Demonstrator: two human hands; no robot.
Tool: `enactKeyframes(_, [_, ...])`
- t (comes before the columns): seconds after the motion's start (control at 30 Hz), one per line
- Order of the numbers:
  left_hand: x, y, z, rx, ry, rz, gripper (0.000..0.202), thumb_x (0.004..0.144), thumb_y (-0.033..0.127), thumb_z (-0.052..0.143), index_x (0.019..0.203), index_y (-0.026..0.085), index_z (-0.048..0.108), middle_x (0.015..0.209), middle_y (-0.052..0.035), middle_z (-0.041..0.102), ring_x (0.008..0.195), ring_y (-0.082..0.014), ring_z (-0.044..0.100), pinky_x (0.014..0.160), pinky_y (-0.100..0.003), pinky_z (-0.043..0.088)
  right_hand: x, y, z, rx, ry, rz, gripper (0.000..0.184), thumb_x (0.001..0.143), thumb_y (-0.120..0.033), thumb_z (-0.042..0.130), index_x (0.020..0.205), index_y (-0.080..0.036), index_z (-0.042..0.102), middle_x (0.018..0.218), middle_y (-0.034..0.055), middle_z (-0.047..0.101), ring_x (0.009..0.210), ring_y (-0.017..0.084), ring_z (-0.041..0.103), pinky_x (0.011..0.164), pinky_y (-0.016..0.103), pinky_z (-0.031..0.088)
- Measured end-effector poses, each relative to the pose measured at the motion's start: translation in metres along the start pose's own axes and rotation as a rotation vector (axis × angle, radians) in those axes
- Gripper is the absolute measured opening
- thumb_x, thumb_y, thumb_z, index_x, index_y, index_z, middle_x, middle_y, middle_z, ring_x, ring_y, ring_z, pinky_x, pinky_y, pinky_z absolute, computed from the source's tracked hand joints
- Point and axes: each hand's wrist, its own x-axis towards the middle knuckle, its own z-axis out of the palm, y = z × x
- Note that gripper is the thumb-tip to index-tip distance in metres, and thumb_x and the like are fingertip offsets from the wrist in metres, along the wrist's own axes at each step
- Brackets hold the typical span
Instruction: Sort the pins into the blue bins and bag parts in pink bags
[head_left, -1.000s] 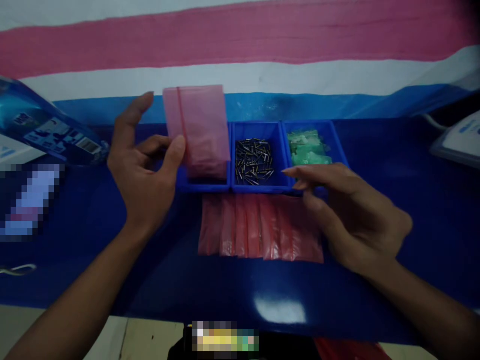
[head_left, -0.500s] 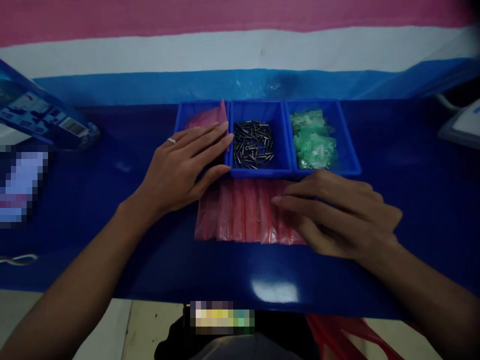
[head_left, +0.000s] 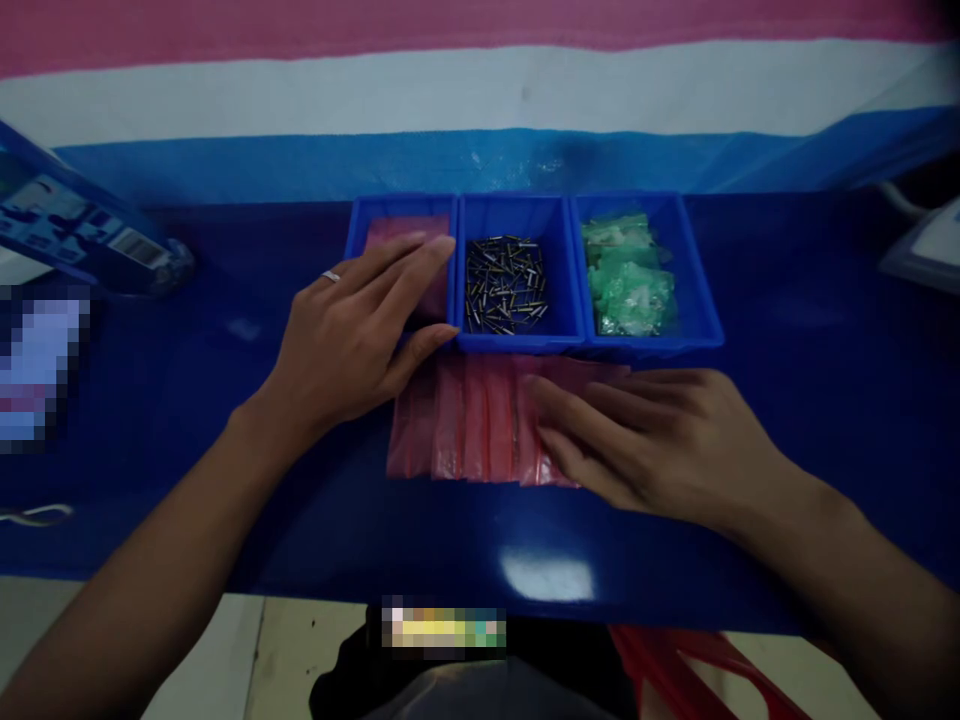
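My left hand, a ring on one finger, lies palm down over the left blue bin. Its fingers are stretched out over pink plastic bags inside, and the thumb reaches the bin's front corner. In front of the bins lies an overlapping row of flat pink plastic bags. Over the right part of this row rests my right hand, fingers extended and thumb a little apart from the index finger. It covers several of the bags. Thin metal pieces like blind rivets fill the middle bin.
Green plastic packets lie in the right bin. A blue bottle-like container leans at the left, above a blurred-out phone-like item. A striped sheet hangs behind the blue table. Red plastic shows below the front edge.
My right hand has slid left along the pink bags and flattened, its fingers straighter. The left hand has shifted slightly left, and the pink bag's raised corner in the left bin now lies lower.
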Motion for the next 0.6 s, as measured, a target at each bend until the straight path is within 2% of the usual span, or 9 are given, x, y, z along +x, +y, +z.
enactKeyframes(0.07, [0.0,0.002,0.0,0.021,0.053,-0.005,0.053,0.114,0.051,0.048,0.153,0.016,0.058,0.137,-0.0111,0.076,0.127,-0.0289,0.073,0.101,-0.04,0.059,-0.001,-0.002,0.0,-0.048,-0.052,0.019,0.035,0.109,-0.033,0.059,0.14,-0.015,0.061,0.076,-0.0024,0.073,0.062,0.016,0.068,0.059,0.034,0.041])
enactKeyframes(0.13, [-0.001,0.003,0.001,0.046,0.038,-0.017,0.053,0.115,0.052,0.047,0.153,0.018,0.059,0.129,-0.01,0.078,0.118,-0.0277,0.075,0.092,-0.039,0.059,-0.002,-0.003,0.001,-0.086,-0.088,0.034,0.038,0.11,-0.036,0.054,0.142,-0.016,0.06,0.081,0.0,0.076,0.064,0.019,0.07,0.061,0.035,0.041])
enactKeyframes(0.3, [-0.001,0.003,0.005,0.01,-0.069,-0.037,0.068,0.115,0.062,0.037,0.167,0.02,0.044,0.129,-0.0128,0.077,0.126,-0.0314,0.071,0.096,-0.041,0.058,-0.001,-0.001,0.005,-0.003,-0.208,0.104,0.044,0.105,-0.034,0.049,0.143,-0.016,0.062,0.101,0.0081,0.081,0.074,0.023,0.075,0.062,0.035,0.038])
enactKeyframes(0.37, [-0.001,0.004,0.005,-0.025,-0.057,-0.047,0.068,0.113,0.062,0.042,0.167,0.02,0.045,0.131,-0.0138,0.076,0.129,-0.0336,0.069,0.099,-0.043,0.057,0.0,0.0,0.007,0.074,-0.237,0.151,0.042,0.099,-0.03,0.05,0.137,-0.016,0.064,0.095,0.0065,0.081,0.072,0.021,0.074,0.059,0.034,0.036])
enactKeyframes(0.47, [-0.001,0.008,0.001,-0.058,-0.005,-0.088,0.058,0.111,0.056,0.051,0.157,0.021,0.057,0.126,-0.0132,0.076,0.125,-0.0346,0.07,0.103,-0.046,0.056,0.0,0.002,0.006,0.174,-0.206,0.19,0.038,0.094,-0.021,0.051,0.128,-0.016,0.066,0.086,0.002,0.078,0.064,0.017,0.071,0.056,0.032,0.037])
enactKeyframes(0.6, [-0.003,0.011,0.0,-0.044,0.029,-0.108,0.048,0.111,0.053,0.054,0.149,0.024,0.065,0.109,-0.0076,0.08,0.106,-0.0284,0.077,0.088,-0.038,0.057,0.0,0.004,-0.003,0.337,-0.053,0.224,0.031,0.088,-0.013,0.052,0.114,-0.016,0.069,0.061,-0.007,0.064,0.044,0.009,0.053,0.049,0.027,0.039])
